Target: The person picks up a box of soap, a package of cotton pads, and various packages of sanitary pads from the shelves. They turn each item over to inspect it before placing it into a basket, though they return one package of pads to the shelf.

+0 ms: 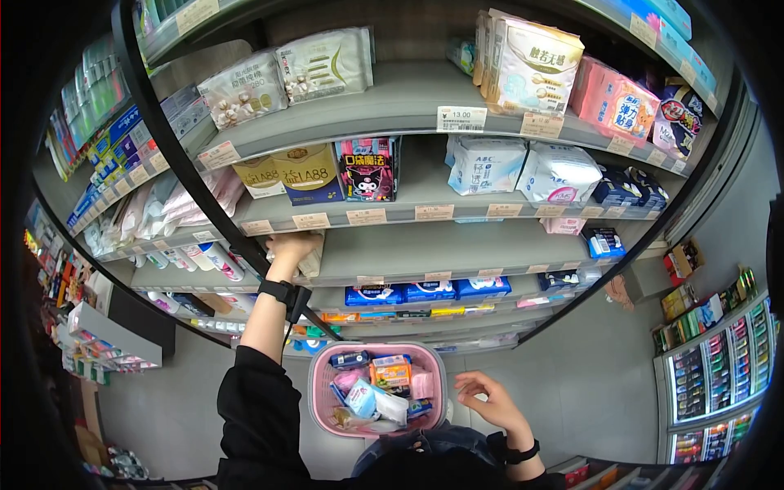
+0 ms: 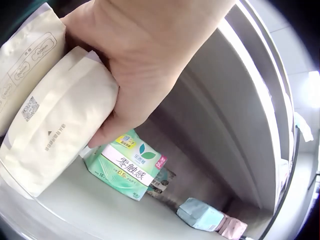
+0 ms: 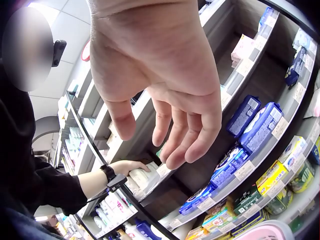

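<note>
In the head view my left hand (image 1: 296, 247) reaches onto the shelf below the boxes, at its left end. The left wrist view shows this hand (image 2: 132, 55) with thumb and fingers around a cream package (image 2: 65, 120); a second cream package (image 2: 30, 60) stands beside it. Just past the thumb lies a green package (image 2: 125, 167). My right hand (image 1: 490, 400) hangs in the air to the right of the pink basket (image 1: 317, 400), its fingers loosely bent and holding nothing; the right wrist view shows this hand (image 3: 160, 80) empty too.
The basket holds several packages. Blue packages (image 3: 260, 125) line a lower shelf in the right wrist view. A black upright post (image 1: 175, 147) stands left of the left arm. Higher shelves carry boxes (image 1: 306, 175) and white packs (image 1: 486, 163). A drinks rack (image 1: 719, 376) stands at right.
</note>
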The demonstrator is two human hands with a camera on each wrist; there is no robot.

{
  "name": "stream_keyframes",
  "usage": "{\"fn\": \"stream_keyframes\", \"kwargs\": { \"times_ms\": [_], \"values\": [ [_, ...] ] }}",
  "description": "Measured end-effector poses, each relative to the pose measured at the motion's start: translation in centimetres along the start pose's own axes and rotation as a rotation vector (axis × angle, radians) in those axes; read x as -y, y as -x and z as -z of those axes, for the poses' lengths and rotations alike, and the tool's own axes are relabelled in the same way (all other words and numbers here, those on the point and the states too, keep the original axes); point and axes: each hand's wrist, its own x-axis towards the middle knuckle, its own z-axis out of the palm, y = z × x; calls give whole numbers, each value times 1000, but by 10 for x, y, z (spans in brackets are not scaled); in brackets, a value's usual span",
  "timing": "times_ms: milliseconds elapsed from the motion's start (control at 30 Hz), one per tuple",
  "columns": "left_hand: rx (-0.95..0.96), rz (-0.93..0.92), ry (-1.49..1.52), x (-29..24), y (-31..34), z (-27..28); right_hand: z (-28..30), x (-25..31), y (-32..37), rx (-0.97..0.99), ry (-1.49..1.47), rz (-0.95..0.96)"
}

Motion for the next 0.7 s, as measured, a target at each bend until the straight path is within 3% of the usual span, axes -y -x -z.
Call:
{"fn": "stream_keyframes", "kwargs": {
  "times_ms": [100, 533, 667, 700],
  "values": [
    [114, -57, 89, 10, -10, -3, 0, -2, -1, 5, 0, -1],
    [41, -63, -29, -10, 26, 6, -4, 2, -5, 28, 22, -10],
    [-155, -78, -15, -2, 40, -8, -5, -1, -7, 39, 17, -12],
    [-299, -153, 8, 0, 45, -10, -5, 0, -8, 42, 19, -13]
  ]
}}
